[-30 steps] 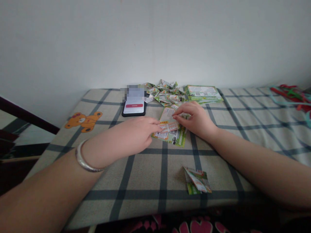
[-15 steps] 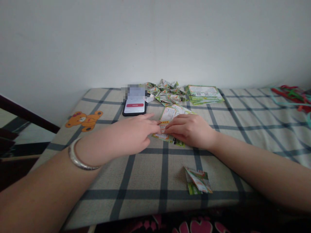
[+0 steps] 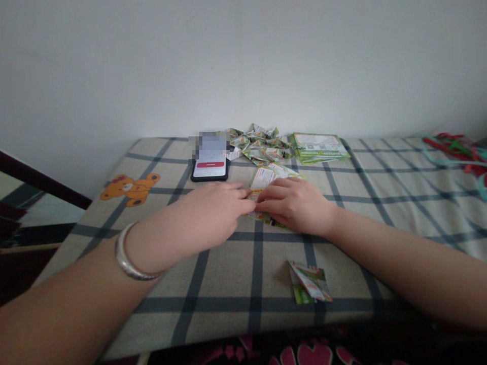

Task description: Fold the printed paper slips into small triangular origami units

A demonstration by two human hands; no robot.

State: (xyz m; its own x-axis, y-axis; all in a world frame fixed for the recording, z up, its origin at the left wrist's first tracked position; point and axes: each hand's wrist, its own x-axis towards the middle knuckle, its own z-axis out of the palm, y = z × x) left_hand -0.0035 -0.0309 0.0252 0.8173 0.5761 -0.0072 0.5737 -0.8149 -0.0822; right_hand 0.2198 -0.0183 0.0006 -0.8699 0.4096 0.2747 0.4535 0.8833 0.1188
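A printed leaflet, green and white with a yellow band, lies on the tablecloth and is partly hidden under my hands. My left hand, a silver bangle at its wrist, has its thumb and fingers closed at the leaflet's left side. From the right, my right hand presses its closed fingers onto the same paper, fingertips almost touching the left thumb. Nearer to me is a folded paper piece of similar print, untouched.
Several folded paper pieces are heaped by the wall. A stack of flat leaflets lies to their right, a phone to their left. A bear figure marks the checked tablecloth. Red and green items lie far right.
My right hand has come down and left from a raised pinch onto the leaflet. My left fingers have drawn together, the thumb moving up to the paper's edge.
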